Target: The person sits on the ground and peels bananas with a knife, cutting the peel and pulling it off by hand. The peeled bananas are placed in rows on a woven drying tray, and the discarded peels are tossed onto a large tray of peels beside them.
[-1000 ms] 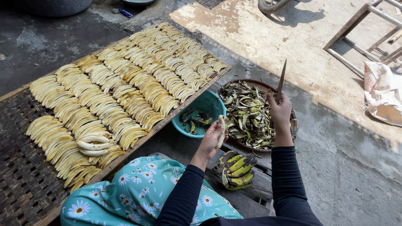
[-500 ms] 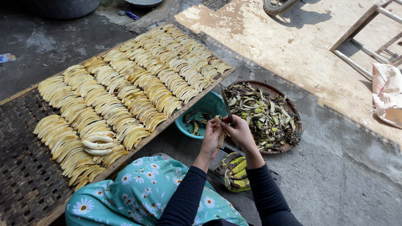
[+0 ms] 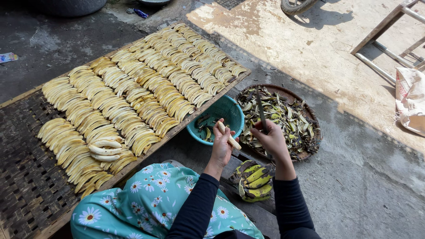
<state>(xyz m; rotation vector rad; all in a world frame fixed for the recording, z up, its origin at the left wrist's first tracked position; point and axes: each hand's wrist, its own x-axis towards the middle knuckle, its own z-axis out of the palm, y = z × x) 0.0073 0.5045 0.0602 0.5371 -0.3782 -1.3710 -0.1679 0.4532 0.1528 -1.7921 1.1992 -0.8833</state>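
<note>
Head view. Outdoor yard, dark damp concrete floor point(image 3: 367, 186) near the person, a paler sunlit patch beyond it. A long woven drying tray point(image 3: 26, 177) with a wooden frame runs diagonally across the left half. Most of it is covered with rows of peeled, sliced bananas point(image 3: 146, 93), pale yellow, lying side by side and touching; the near left end of the mat is bare weave. A few whiter, whole peeled bananas point(image 3: 105, 150) lie on top of the slices near the tray's near edge.

Just beside the tray's right edge stands a teal plastic basket point(image 3: 230, 110) with some peel scraps inside. To its right, touching or nearly so, a round shallow tray point(image 3: 305, 102) heaped with green-brown banana peels point(image 3: 283, 115).

Left hand point(image 3: 221, 144) is closed around a peeled banana point(image 3: 229, 136), held over the near rim of the teal basket. Right hand point(image 3: 271, 139) grips a knife point(image 3: 261, 110), blade pointing up and away, over the peel tray. Hands near each other, not touching.

Below the hands, a bunch of unpeeled green-yellow bananas point(image 3: 253, 179) rests on a wooden board. Dark long sleeves; floral turquoise cloth point(image 3: 146, 199) over the lap.

Far right: a metal frame point(image 3: 385, 48) and a white sack point(image 3: 409, 99).
</note>
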